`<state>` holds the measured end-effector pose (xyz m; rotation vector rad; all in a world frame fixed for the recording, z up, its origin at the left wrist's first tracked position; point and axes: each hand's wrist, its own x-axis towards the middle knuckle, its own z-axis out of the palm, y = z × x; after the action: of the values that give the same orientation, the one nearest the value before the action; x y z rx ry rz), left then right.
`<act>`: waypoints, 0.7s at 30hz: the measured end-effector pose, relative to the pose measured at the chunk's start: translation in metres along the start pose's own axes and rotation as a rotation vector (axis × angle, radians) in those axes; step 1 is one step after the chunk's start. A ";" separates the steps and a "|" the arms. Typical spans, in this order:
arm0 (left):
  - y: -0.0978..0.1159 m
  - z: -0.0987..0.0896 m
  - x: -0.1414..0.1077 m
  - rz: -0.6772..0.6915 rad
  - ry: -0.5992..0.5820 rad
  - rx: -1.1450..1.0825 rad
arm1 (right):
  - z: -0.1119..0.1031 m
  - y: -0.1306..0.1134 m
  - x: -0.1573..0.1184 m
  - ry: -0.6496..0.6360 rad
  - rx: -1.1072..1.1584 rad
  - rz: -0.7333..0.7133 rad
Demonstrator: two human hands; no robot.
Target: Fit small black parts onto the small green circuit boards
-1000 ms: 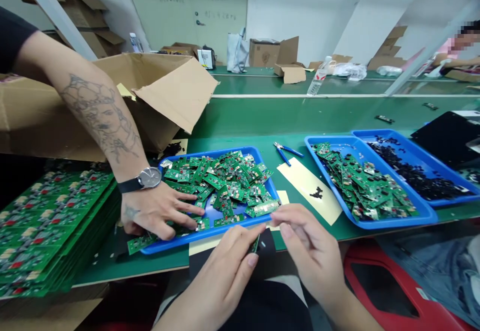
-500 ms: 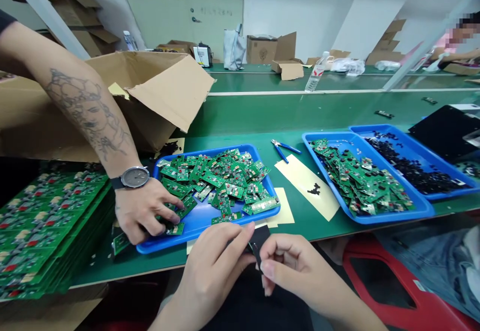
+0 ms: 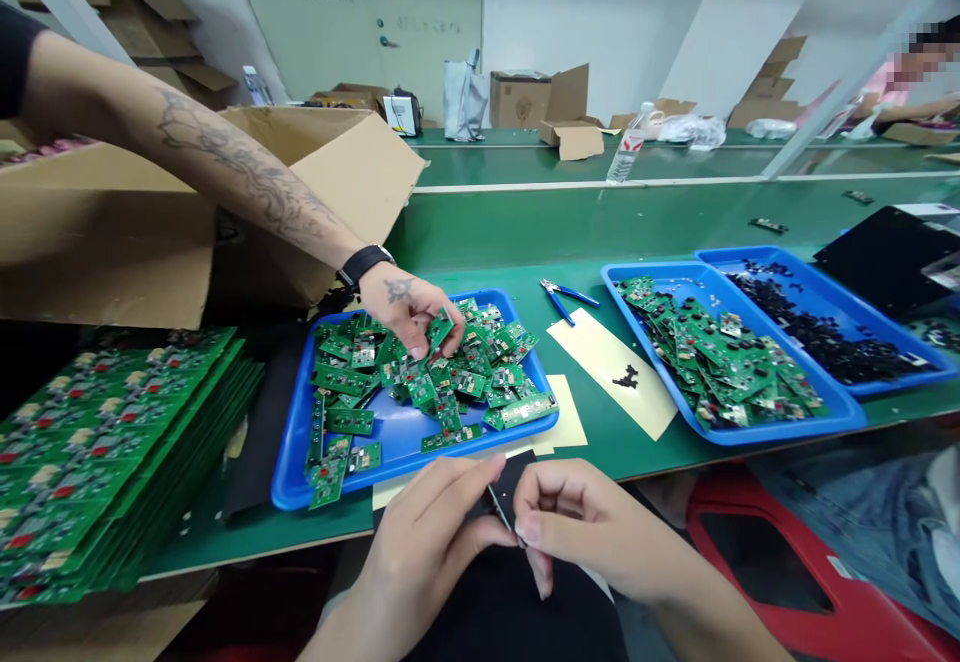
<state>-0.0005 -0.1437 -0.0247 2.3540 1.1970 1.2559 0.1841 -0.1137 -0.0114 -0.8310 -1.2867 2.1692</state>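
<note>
Between the thumb and fingers of my left hand [image 3: 431, 532] is a small circuit board [image 3: 501, 508], seen nearly edge-on and tilted. My right hand [image 3: 581, 522] pinches at the board's lower end; its fingertips hide what is between them. Both hands are in front of the bench edge, above dark clothing. Just beyond them lies a blue tray [image 3: 405, 462] with many loose green boards. A co-worker's hand [image 3: 416, 307], reaching from the left, holds a green board over that tray.
Stacked green board panels [image 3: 97, 452] and an open carton [image 3: 97, 242] stand at left. Blue-handled cutters [image 3: 566, 299] and yellow paper [image 3: 600, 362] with small black parts [image 3: 626, 376] lie centrally. Right are a tray of boards [image 3: 750, 432] and a tray of black parts [image 3: 825, 337].
The co-worker's hand has moved from the tray's near left corner to its far middle and now lifts a board. My hands stay almost in place, with the board turned slightly.
</note>
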 end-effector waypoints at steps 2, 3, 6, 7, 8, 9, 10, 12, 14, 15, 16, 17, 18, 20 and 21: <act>-0.001 -0.001 0.001 0.016 -0.014 -0.031 | -0.002 -0.004 -0.001 -0.026 -0.052 0.023; -0.001 -0.001 0.002 0.021 -0.024 -0.039 | -0.002 -0.006 -0.002 -0.041 -0.076 0.038; -0.002 -0.002 0.004 0.037 -0.033 -0.043 | -0.005 -0.012 -0.001 -0.075 -0.105 0.081; -0.003 -0.002 0.005 0.044 -0.031 -0.049 | -0.005 -0.013 0.000 -0.082 -0.105 0.101; -0.002 -0.002 0.006 0.049 -0.031 -0.063 | -0.006 -0.014 0.002 -0.090 -0.102 0.121; -0.002 -0.002 0.006 0.051 -0.029 -0.081 | -0.007 -0.014 0.003 -0.102 -0.098 0.140; -0.002 -0.002 0.006 0.048 -0.032 -0.100 | -0.008 -0.014 0.005 -0.115 -0.096 0.156; -0.001 -0.002 0.006 0.031 -0.040 -0.126 | -0.008 -0.014 0.008 -0.123 -0.098 0.161; 0.000 -0.001 0.004 0.003 -0.042 -0.119 | -0.007 -0.013 0.008 -0.092 -0.118 0.118; 0.000 0.000 0.003 -0.019 -0.043 -0.111 | -0.006 -0.013 0.008 -0.060 -0.138 0.083; 0.000 0.000 0.001 -0.047 -0.042 -0.106 | -0.004 -0.013 0.007 -0.019 -0.169 0.043; -0.001 0.001 -0.001 -0.084 -0.044 -0.107 | -0.002 -0.012 0.006 0.025 -0.212 0.004; -0.001 0.002 -0.003 -0.119 -0.045 -0.113 | -0.001 -0.012 0.005 0.068 -0.266 -0.033; -0.001 0.004 -0.007 -0.175 -0.045 -0.138 | 0.003 -0.011 0.002 0.142 -0.391 -0.100; -0.001 0.005 -0.008 -0.194 -0.047 -0.152 | 0.004 -0.011 0.001 0.172 -0.455 -0.132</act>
<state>0.0003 -0.1482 -0.0323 2.0926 1.2344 1.1759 0.1812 -0.1102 -0.0003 -1.0444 -1.7181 1.6838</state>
